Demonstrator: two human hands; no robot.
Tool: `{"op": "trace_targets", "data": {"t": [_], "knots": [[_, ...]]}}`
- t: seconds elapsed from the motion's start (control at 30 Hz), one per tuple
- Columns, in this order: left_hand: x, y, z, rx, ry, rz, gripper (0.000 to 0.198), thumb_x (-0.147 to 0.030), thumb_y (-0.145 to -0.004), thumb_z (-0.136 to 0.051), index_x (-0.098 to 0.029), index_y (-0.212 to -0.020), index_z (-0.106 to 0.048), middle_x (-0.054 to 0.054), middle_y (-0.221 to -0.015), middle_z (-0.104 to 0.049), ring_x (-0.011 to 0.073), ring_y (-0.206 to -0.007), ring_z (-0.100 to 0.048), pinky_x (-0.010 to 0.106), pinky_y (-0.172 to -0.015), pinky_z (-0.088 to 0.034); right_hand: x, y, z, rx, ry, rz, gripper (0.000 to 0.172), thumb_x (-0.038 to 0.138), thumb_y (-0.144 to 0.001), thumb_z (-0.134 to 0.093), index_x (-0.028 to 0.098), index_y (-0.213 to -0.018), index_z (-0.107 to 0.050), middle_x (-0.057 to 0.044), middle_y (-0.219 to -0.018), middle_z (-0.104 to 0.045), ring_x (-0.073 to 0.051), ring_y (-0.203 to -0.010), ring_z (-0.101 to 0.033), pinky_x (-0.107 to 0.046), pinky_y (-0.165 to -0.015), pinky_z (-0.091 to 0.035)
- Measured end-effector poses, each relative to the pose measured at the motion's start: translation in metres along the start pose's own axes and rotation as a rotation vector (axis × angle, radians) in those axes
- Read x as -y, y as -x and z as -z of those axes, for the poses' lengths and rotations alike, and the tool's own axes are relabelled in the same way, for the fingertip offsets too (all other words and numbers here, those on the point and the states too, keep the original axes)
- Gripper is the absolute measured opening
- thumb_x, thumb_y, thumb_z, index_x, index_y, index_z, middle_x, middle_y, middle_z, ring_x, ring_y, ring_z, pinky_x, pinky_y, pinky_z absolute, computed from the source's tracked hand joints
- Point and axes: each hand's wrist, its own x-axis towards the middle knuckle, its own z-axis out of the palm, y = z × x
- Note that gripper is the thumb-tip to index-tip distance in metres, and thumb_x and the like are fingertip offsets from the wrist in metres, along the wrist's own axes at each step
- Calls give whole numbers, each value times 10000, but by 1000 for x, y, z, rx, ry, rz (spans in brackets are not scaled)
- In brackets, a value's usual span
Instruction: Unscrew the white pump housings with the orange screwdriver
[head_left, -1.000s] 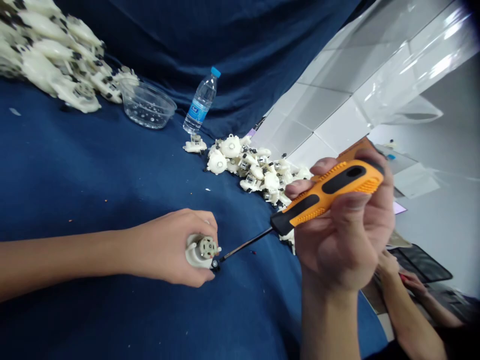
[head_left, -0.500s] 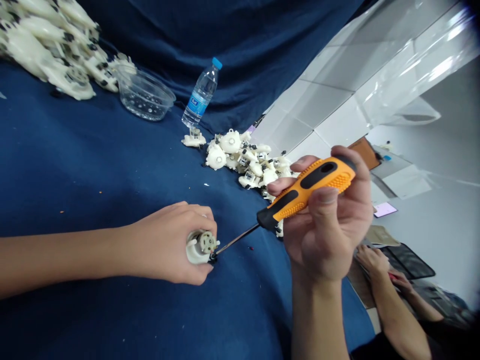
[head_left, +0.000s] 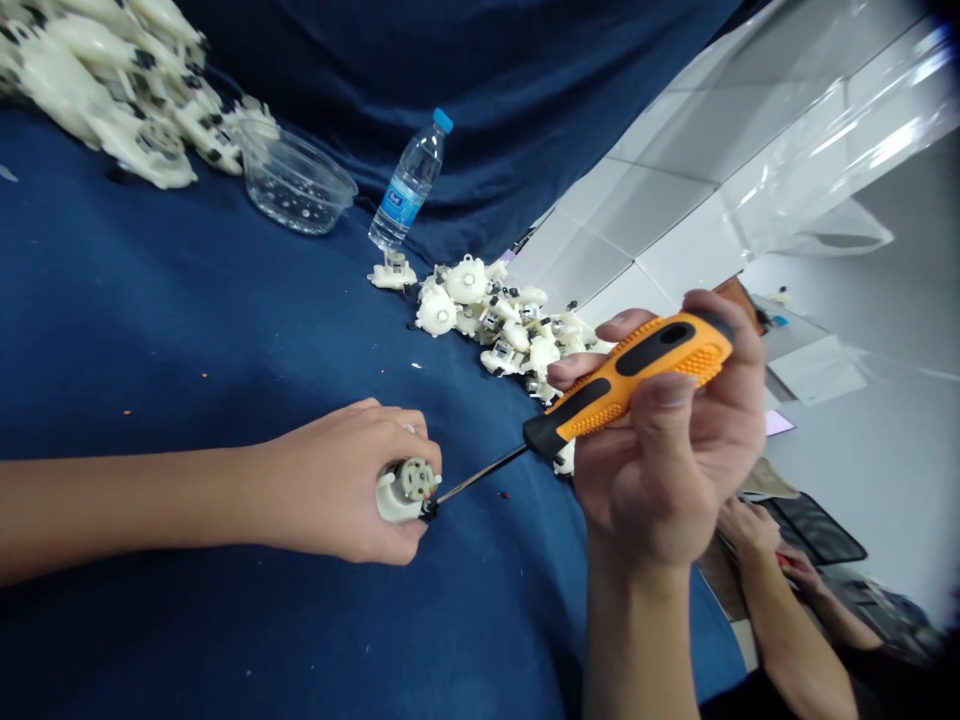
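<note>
My left hand (head_left: pixel 360 485) is closed around a white plastic housing (head_left: pixel 391 500) with a small round motor (head_left: pixel 416 480) showing at its open end. A small black part (head_left: pixel 429 508) sits at the housing's lower right edge. In my right hand (head_left: pixel 667 460) is an orange and black screwdriver (head_left: pixel 630 370), its handle between thumb and fingers. The thin shaft slants down to the left, and its tip meets or nearly meets the black part. My left palm hides much of the housing.
Similar white motor assemblies (head_left: pixel 469 280) lie heaped beyond my right hand. Larger white shells (head_left: pixel 67 75) are piled at the far left, beside a clear plastic bowl (head_left: pixel 300 190) and a water bottle (head_left: pixel 409 185). Another person's hands (head_left: pixel 754 525) work at the right on the blue cloth's far side.
The view has shifted slightly. My right hand and the screwdriver have moved a little to the right in the picture, while my left hand keeps the housing almost still.
</note>
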Motion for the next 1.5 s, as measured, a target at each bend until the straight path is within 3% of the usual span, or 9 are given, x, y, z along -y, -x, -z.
{"op": "trace_targets", "data": {"t": [0.17, 0.47, 0.63, 0.9, 1.4, 1.5], "knots": [[1, 0, 0, 0, -1, 1, 138, -322, -648, -669, -248, -763, -676, -11, -853, -616, 158, -713, -564, 359, -795, -391, -1, 0, 0, -13, 16, 43, 262, 260, -839, -619, 283, -1099, -587, -22, -926, -630, -211, -848, -678, -372, -737, -598], [2, 1, 0, 3, 8, -24, 122, -321, -662, -666, -236, -749, -656, -14, -836, -615, 156, -715, -562, 356, -796, -389, 0, 0, -1, 6, -13, 69, 258, 205, -849, -608, 253, -1102, -584, -24, -942, -619, -209, -964, -664, -307, -688, -597], [3, 0, -2, -12, 8, -28, 107, -306, -649, -662, -236, -730, -656, -14, -819, -618, 153, -699, -557, 355, -777, -386, 3, 1, -1, -2, 21, 44, 256, 195, -848, -615, 263, -1094, -600, -24, -947, -638, -238, -1082, -626, -340, -734, -608], [4, 0, -5, -52, 25, -34, 111, -298, -630, -660, -239, -725, -660, -17, -810, -629, 153, -690, -561, 349, -763, -393, 2, -1, -2, 27, -12, 79, 236, 177, -852, -595, 290, -1058, -623, -5, -943, -621, -164, -680, -674, -340, -675, -600], [3, 3, -1, -14, 20, -33, 129, -300, -655, -666, -242, -770, -675, -11, -848, -616, 156, -729, -573, 354, -797, -388, 1, -1, -1, 9, 0, 54, 236, 236, -840, -618, 284, -1070, -604, 1, -929, -637, -165, -665, -673, -338, -648, -612], [4, 3, -1, -23, 10, -50, 113, -295, -656, -666, -235, -751, -666, -9, -830, -609, 164, -756, -579, 349, -799, -385, 3, -1, -1, 31, -20, 58, 270, 248, -802, -687, 267, -1055, -593, -2, -900, -647, -168, -634, -673, -325, -581, -612]]}}
